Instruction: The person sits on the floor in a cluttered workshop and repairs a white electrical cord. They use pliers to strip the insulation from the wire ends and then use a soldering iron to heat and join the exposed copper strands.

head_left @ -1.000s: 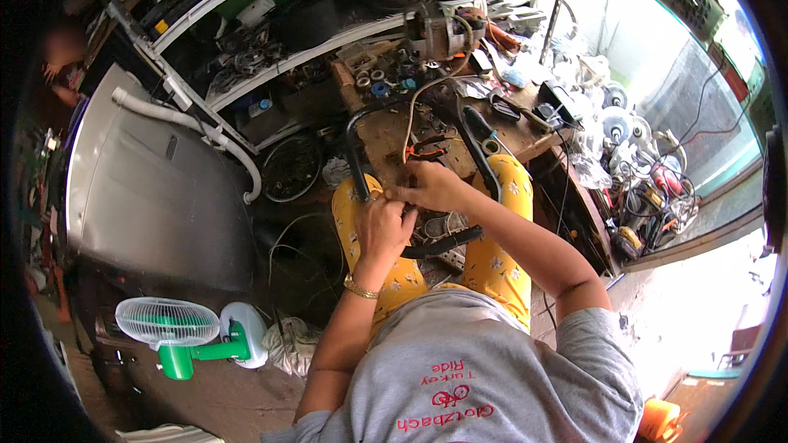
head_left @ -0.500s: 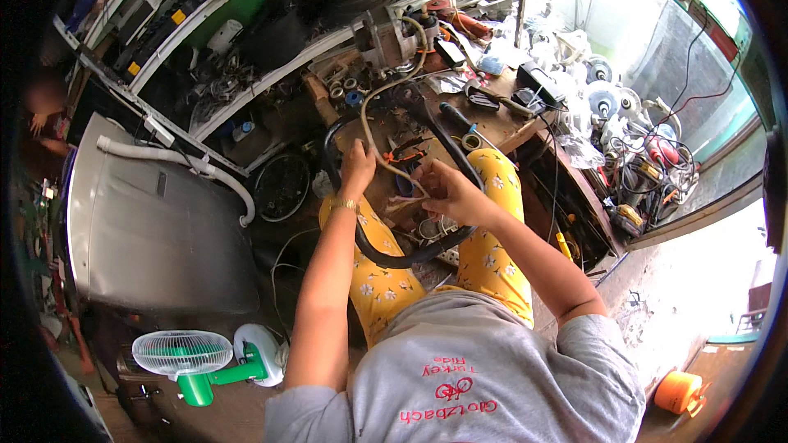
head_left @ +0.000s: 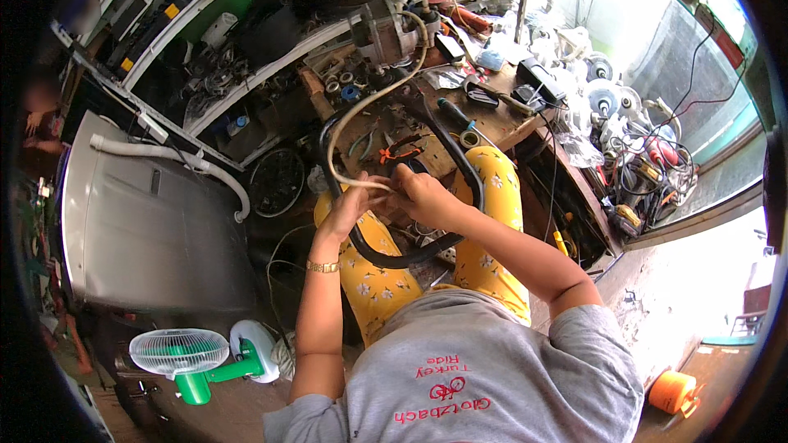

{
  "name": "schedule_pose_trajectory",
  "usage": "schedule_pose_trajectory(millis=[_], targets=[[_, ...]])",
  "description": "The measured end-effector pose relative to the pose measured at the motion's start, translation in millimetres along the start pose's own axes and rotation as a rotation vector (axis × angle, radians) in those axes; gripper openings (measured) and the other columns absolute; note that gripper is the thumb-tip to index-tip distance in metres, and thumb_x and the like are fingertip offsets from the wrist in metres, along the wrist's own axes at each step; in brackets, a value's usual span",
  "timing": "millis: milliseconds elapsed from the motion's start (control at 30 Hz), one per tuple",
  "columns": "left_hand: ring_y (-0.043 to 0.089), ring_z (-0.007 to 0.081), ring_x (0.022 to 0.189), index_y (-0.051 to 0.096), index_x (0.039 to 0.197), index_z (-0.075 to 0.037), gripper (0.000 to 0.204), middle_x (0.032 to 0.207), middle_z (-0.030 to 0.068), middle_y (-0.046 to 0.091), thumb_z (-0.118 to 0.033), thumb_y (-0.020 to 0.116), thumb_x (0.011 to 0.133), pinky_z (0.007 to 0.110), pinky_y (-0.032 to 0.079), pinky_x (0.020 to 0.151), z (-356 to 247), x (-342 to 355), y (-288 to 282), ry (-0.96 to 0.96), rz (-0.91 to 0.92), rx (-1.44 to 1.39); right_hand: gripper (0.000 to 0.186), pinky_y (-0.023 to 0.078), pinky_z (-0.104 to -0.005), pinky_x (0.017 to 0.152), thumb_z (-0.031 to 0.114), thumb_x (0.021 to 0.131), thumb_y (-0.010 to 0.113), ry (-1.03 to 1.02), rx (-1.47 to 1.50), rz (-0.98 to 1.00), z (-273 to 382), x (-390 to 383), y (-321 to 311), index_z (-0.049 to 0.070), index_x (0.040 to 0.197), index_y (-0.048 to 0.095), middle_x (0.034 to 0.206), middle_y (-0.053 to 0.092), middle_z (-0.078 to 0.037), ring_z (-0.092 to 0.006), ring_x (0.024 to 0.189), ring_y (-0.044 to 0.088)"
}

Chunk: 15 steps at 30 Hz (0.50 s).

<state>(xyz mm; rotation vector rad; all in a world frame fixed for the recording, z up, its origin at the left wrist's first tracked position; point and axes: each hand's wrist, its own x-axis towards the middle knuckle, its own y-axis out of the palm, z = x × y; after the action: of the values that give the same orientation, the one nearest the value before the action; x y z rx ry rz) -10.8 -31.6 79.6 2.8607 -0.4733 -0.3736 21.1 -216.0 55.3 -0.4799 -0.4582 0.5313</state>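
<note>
A beige cord (head_left: pixel 335 135) curves down from the machine (head_left: pixel 382 37) on the bench into my hands. My left hand (head_left: pixel 353 203) is closed on it near its end. Pressed together at that same end are the fingers of my right hand (head_left: pixel 425 198), almost touching the left. The cord's tip is hidden between them. A thick black loop (head_left: pixel 394 261), like a rubber tube or tyre, lies across my knees and the bench edge, around both hands. Beyond the hands, an orange-handled tool (head_left: pixel 398 152) and pliers (head_left: pixel 361 143) rest on the bench.
A screwdriver (head_left: pixel 454 112) and a tape roll (head_left: pixel 469 139) lie at the bench's right. Bulky metal housing (head_left: pixel 156 230) stands left, a green fan (head_left: pixel 194 385) below it. Tangled wires and parts (head_left: pixel 648 148) crowd the right. Another person (head_left: pixel 39 119) is at the far left.
My left hand has come down and right along the cord, meeting the right hand. The right hand has shifted slightly left and its fingers have closed. The cord now bows further left.
</note>
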Motion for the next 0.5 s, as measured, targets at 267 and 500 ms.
schedule_pose_trajectory(millis=[267,500], targets=[[0.039,0.0028,0.064,0.059,0.105,-0.005,0.018,0.08,-0.005,0.053,-0.017,0.048,0.098,0.019,0.036,0.059,31,-44,-4,0.217,-0.312,0.211,0.038,0.054,-0.0352,0.057,0.035,0.095,0.049,0.153,-0.545,0.21,-63,56,6,-0.001,0.105,0.057,0.085,0.068,-0.015,-0.0261,0.074,0.068],[0.045,0.0026,0.071,0.059,0.102,-0.003,0.011,0.09,-0.0015,0.061,-0.009,0.052,0.095,0.019,0.038,0.064,8,-71,24,0.535,-0.433,0.389,0.049,0.055,-0.0403,0.067,0.024,0.087,0.061,0.486,-0.763,0.336,-89,80,53,-0.006,0.119,0.039,0.09,0.065,-0.023,-0.0322,0.087,0.067]])
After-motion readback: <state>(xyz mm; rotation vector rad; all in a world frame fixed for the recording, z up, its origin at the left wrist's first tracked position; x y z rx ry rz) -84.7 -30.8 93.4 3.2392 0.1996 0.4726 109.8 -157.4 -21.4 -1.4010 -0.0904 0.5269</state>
